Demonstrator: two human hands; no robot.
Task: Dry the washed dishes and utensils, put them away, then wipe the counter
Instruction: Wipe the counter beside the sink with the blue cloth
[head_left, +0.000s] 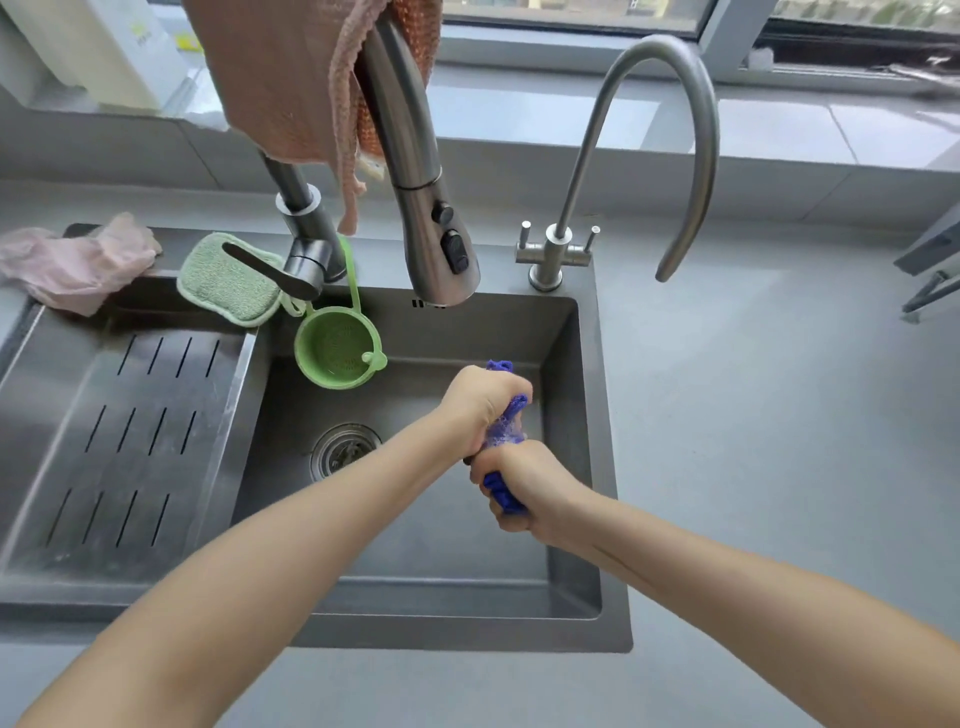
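- Blue and bunched into a thick rope, the cloth (506, 431) sits between your two fists, above the right half of the sink (587, 415).
- Your left hand (483, 405) grips the far end of it, fingers curled tight round the fabric; a blue tuft pokes out beyond the knuckles.
- Your right hand (524, 488) grips the near end, fingers wrapped fully round it; the two fists are nearly touching.
- Drain (345, 449) lies in the basin floor, left of your hands.
- Green strainer basket (337, 353) hangs at the back wall, under the pull-out faucet (436, 244).
- Green scrub pad (228, 280) rests on the rim beside the faucet base.
- Slotted steel tray (130, 431) fills the left part of the sink.
- Pink gloves (72, 265) lie crumpled at the far-left corner.
- Pink towel (280, 78) drapes over the faucet neck.
- Grey counter (779, 415) extends to your right; gooseneck tap (691, 156) stands at the back rim.
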